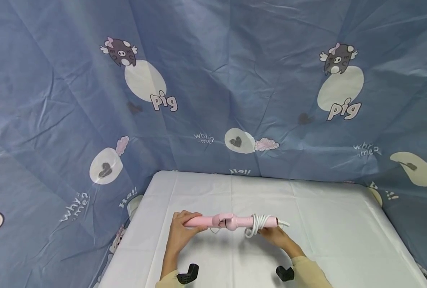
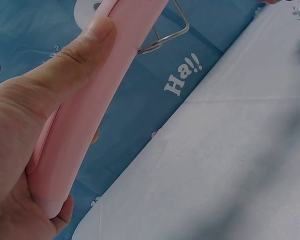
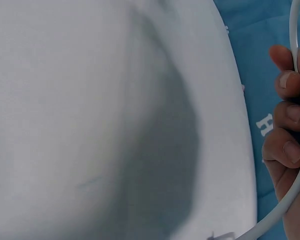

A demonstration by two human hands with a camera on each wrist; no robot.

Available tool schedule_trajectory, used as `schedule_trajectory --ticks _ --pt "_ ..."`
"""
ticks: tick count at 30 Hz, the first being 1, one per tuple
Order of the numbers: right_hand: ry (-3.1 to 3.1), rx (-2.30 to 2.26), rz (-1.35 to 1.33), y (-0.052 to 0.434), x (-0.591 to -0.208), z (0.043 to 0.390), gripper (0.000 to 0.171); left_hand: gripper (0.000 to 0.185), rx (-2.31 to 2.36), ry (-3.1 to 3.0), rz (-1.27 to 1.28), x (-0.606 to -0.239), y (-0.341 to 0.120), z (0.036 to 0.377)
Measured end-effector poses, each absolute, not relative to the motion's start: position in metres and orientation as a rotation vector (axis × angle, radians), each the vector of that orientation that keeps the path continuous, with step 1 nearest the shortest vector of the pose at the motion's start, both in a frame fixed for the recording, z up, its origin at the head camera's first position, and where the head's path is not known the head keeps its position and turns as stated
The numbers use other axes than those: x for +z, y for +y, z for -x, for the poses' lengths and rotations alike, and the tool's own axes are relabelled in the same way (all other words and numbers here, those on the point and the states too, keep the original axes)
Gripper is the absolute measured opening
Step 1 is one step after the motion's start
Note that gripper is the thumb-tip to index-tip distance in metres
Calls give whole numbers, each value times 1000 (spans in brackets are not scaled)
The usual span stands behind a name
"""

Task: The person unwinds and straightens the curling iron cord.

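A slim pink curling iron (image 1: 231, 221) lies level just above the white table (image 1: 343, 240). The left hand (image 1: 182, 230) clasps its nine o'clock end; the right hand (image 1: 276, 236) curls around the white cord (image 1: 256, 225), seemingly coiled at three o'clock.

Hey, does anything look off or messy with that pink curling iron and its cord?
Nothing looks damaged or spilled. The pink curling iron is held level above the white table, left hand gripping one end, right hand at the other, where the white cord is looped round it.

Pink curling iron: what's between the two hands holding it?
In the head view, the pink plastic curling iron's round clamp hinge and coiled white cord sit between left hand and right hand.
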State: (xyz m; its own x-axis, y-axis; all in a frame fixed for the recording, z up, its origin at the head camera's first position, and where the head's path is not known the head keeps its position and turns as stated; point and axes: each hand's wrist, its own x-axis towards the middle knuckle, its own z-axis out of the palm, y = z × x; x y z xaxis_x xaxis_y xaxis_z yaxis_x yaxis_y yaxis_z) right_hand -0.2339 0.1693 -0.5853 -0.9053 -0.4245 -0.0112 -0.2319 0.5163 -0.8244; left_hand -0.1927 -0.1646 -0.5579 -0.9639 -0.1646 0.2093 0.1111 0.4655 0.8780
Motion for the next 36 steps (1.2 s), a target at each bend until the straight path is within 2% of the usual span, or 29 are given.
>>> schedule_trajectory --ticks 11,15,23,32,36 --pt "2537 -1477 837 164 -601 225 18 40 -1397 -2451 -69 -558 -164 197" --pt "2523 -1495 743 162 -609 217 23 41 -1383 -2444 -65 -557 -163 198" --pt "2360 -1578 618 160 -588 190 32 40 -1372 -2430 -66 -557 -160 198" --pt "2280 -1701 623 167 -624 181 29 43 -1328 -2430 -13 -561 -155 197" --pt "2372 -1813 686 164 -623 178 31 42 -1310 -2439 -15 -560 -155 196"
